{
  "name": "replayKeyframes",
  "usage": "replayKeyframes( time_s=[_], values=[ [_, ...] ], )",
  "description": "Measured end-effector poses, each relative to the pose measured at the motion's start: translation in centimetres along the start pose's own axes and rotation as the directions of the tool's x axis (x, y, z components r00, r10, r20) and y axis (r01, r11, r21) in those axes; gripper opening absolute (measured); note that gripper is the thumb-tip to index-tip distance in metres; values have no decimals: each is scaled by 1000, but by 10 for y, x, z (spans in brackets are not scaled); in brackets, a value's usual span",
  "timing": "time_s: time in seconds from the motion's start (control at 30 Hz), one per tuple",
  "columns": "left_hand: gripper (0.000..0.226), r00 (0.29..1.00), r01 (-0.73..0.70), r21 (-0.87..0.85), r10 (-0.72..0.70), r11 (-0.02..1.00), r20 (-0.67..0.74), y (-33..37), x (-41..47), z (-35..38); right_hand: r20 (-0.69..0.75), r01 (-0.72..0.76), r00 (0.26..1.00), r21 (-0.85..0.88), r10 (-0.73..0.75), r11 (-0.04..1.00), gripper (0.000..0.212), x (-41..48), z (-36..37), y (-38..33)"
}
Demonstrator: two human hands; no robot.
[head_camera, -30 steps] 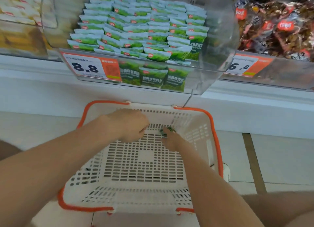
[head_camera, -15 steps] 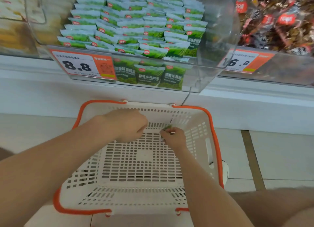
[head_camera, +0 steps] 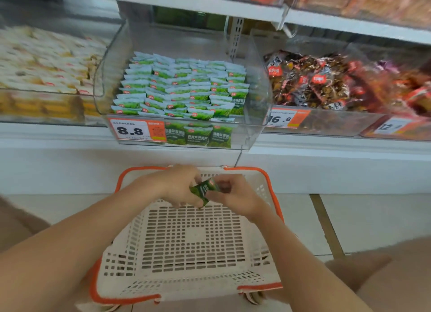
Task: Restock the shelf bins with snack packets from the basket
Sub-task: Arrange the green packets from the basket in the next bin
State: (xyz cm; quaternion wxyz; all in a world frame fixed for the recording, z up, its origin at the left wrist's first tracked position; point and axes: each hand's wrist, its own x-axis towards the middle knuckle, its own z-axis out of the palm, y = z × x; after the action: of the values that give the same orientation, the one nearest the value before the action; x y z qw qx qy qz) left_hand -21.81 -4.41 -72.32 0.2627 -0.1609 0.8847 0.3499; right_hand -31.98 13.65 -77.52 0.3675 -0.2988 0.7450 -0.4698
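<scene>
— Fingers (head_camera: 184, 201) of the left hand (head_camera: 175, 185) and of the right hand (head_camera: 238, 195) are curled on one green packet (head_camera: 204, 190), pinching it from either end. Where would you say it is?
— Held in the air over the far end of the basket (head_camera: 272, 195), well below the clear bin (head_camera: 258, 83). I see no other packet on the basket's slotted floor, so this is probably the last one.
— So the pick is done and the carry is in hand?
— I'd judge so. That bin holds rows of matching green stock (head_camera: 182, 90) above the 8.8 price tag (head_camera: 130, 131), so it's the likely target, not the red-and-brown packs (head_camera: 326, 83) to its right.
— What does the next move call for?
— One hand could take the packet alone, lift it over the bin's front wall and lay it flat, in line with the rows.
</scene>
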Motion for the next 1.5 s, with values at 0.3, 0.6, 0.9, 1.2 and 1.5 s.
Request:
replayKeyframes(
  time_s=[0.3,0.6,0.9,1.2,1.5],
  values=[
    [15,938,-256,-397,127,881,-322,23,-52,-29,-236,247,948,121,-214,961,8,-30,-8,-70],
    [33,608,-311,-26,178,950,-774,41,-63,-42,-301,338,881,-139,-364,931,21,-23,-38,-129],
    [51,537,89,450,337,889,-773,25,-43,-76,-306,-33,771,-895,-558,444,10,28,-103,-204],
    [78,744,154,441,190,884,-640,21,-35,-95,-63,-91,983,-984,-173,-155,27,97,-96,-211],
    [86,829,125,434,146,892,-539,19,-35,-100,-94,-107,973,-993,-212,-51,34,112,-87,-212]
  ],
)
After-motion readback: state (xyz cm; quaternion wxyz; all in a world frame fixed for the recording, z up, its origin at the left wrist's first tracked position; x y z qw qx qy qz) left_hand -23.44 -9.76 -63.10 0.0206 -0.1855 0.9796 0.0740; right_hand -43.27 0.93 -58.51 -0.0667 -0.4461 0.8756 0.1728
